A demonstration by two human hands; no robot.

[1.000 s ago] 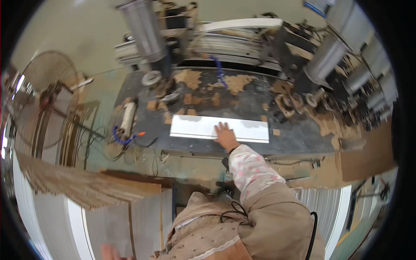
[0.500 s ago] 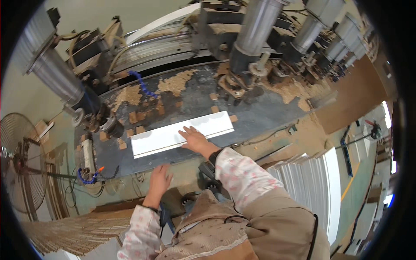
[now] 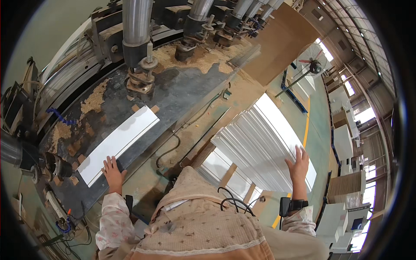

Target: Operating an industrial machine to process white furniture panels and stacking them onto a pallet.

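Note:
A long white panel with a groove along one edge lies on the dark machine table at the left. My left hand is open, its fingertips resting on the near end of that panel. At the right stands a stack of white panels, set on edge and leaning together. Over the outermost white panel is my right hand, open with fingers and thumb spread. Whether it touches that panel I cannot tell.
Machine heads with metal cylinders stand over the dark table. Sawdust and small wooden blocks lie on it. A black cable hangs along its near side. Beyond the stack is a fan.
My view has turned to the right. The right hand has left the panel on the table and moved over to the stack. My left hand has come onto the panel's near end.

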